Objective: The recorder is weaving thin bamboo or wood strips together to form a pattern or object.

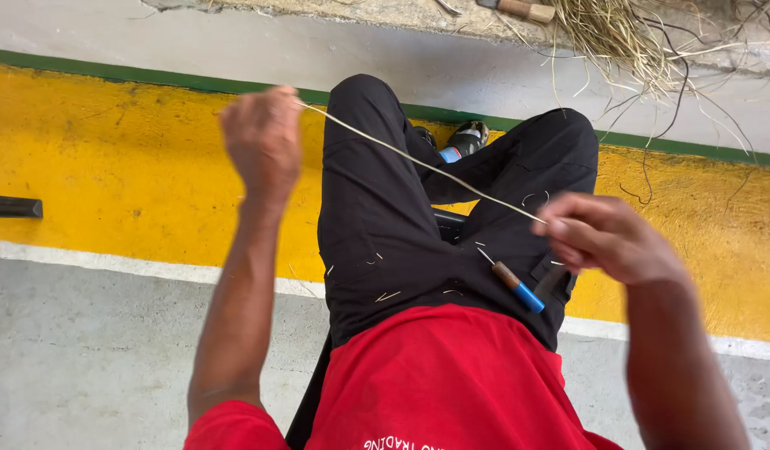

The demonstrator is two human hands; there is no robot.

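concrete floor (93, 350) with a broad yellow band (110, 167), white and green edge lines. seated person, black trousers, red shirt. a thin pale fibre strand (418, 162) runs taut across the lap. left hand (262, 137) is fisted around one end, right hand (606, 237) pinches the other. strand looks light, springy, likely easy to snap; best held near its ends. a blue-handled tool (515, 286) lies on the thigh. dry fibre pile (618, 33) beyond.

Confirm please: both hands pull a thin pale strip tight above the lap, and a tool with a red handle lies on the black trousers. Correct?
Not quite. The head view shows the tool has a blue and brown handle, not red. The left hand and right hand do stretch the thin pale strip above the black trousers.
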